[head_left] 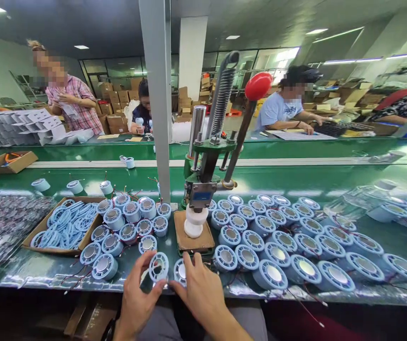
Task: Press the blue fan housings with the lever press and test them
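Observation:
Between the thumb and fingers of my left hand (137, 293) is a light blue plastic ring (158, 267), held up at the bench's front edge. Beside it, my right hand (203, 289) grips a round blue part with a silver disc (180, 272), partly covered by my fingers. Just beyond my hands stands a hand press (203, 189) with a red-knobbed lever (258, 86). Its white pressing head (194, 222) sits over a brown base pad (184, 244). More blue rings fill a cardboard box (93, 227) on the left.
Blue round parts with wires stand left of the press and in many rows on the right (278, 253). A grey post (155, 94) rises behind. Beyond the green conveyor (296, 177), several people work. Plastic-wrapped material (4, 232) lies at far left.

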### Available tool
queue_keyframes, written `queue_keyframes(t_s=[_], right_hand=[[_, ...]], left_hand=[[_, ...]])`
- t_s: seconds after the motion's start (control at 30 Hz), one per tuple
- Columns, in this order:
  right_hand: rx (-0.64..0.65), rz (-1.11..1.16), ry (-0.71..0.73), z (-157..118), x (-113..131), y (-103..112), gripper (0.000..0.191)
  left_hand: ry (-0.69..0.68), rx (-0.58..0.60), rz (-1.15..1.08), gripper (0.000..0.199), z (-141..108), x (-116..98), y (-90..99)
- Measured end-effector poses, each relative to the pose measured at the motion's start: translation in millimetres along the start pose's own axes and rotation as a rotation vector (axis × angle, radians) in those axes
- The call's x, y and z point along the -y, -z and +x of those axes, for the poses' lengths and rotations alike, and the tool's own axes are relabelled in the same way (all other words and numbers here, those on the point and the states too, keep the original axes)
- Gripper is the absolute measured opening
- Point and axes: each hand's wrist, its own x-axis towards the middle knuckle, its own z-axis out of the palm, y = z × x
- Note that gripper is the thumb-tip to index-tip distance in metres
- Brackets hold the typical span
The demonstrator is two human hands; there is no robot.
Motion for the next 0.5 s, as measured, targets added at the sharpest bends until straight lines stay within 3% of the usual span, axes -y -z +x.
queue_keyframes(t_s=[0.1,0.27,0.37,0.43,0.5], right_hand=[[-0.002,0.056,0.056,5.7,-8.0,12.9,0.082],[-0.029,0.211,0.497,13.7,-44.1,15.5,0.078],[-0.036,0.370,0.606,21.8,-46.8,-9.8,0.066],[-0.135,0.480,0.532,22.0,-41.8,-35.9,0.065],[-0.317,0.560,0.418,17.7,-35.5,-63.3,0.068]], left_hand=[[0.019,-0.057,0.001,0.054,-2.4,-4.0,14.0],[0.046,0.013,0.048,0.054,-4.0,-8.7,15.4],[-0.010,0.128,0.134,0.055,-1.2,-15.9,2.8],[-0.077,0.202,0.193,0.057,1.4,-21.8,-7.2],[-0.143,0.262,0.238,0.060,3.7,-27.3,-15.7]])
